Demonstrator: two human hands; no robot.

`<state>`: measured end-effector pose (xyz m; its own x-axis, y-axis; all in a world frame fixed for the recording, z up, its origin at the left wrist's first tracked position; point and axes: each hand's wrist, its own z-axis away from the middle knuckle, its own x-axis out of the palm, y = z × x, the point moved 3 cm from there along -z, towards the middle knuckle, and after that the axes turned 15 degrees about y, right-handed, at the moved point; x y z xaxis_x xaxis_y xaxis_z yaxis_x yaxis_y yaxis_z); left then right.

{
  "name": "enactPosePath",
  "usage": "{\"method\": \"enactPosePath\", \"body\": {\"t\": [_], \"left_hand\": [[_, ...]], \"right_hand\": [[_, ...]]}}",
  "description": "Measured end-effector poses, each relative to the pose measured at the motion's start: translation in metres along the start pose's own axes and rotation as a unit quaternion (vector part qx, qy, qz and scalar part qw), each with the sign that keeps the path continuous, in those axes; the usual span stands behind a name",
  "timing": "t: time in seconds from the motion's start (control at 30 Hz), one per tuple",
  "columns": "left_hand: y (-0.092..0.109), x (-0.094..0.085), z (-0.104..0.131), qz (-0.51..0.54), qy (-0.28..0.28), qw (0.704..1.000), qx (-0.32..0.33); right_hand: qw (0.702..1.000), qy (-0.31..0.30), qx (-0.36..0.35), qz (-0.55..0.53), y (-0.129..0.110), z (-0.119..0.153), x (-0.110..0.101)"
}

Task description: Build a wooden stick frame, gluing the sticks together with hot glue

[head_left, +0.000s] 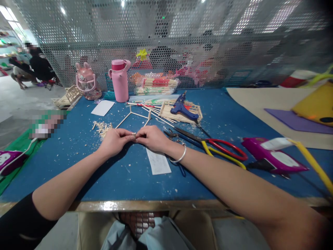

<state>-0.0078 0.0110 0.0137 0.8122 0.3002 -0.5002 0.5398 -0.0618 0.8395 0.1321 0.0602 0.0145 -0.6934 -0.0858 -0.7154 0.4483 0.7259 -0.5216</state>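
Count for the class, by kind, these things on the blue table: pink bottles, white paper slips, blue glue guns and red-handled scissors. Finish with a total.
Pink bottles: 2
White paper slips: 2
Blue glue gun: 1
Red-handled scissors: 1 pair
Total: 6
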Motion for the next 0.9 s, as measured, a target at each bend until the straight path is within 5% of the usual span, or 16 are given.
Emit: {"method": "enactPosePath", "body": {"t": [0.9], "left_hand": [[0.0034, -0.0017, -0.0021, -0.08, 0.021, 0.991, 0.105]], "right_hand": [[1.0, 0.004, -0.014, -0.006, 0.0035, 0.0, 0.0025]]}}
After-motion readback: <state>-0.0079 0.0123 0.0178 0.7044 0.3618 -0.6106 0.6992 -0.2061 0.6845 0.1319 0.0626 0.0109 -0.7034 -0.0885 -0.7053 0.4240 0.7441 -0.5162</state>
